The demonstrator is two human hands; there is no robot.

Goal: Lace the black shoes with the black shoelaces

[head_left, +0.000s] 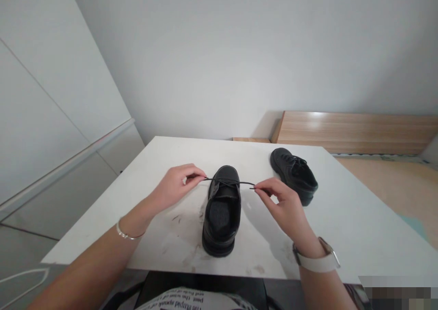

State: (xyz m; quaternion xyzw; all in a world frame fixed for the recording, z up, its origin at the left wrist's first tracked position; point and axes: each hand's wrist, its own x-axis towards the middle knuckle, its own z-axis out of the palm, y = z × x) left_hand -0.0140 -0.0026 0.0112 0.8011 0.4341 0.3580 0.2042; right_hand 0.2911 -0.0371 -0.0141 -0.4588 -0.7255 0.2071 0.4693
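A person seated at a white tabletop holds a thin black lace stretched across the front of a black shoe, one hand to either side. The left hand pinches the lace between thumb and fingers just beside the shoe; the right hand grips it the same way on the opposite side, a short bit of lace showing at the fingertips. The near-level line of the lace suggests that the two hands pull against each other, and the fingertip hold probably suits so slender a cord better than a full fist would. The shoe stands upright on its sole near the middle of the tabletop, toe pointing away and heel toward the wearer of the camera, an angle that likely puts the lacing within even reach of both arms. Its apparent mate, a second black shoe, sits farther off to the right, turned at a slant and touched by neither hand, perhaps set there to leave elbow room. A bracelet circles the left wrist, a pale-strapped watch the right.
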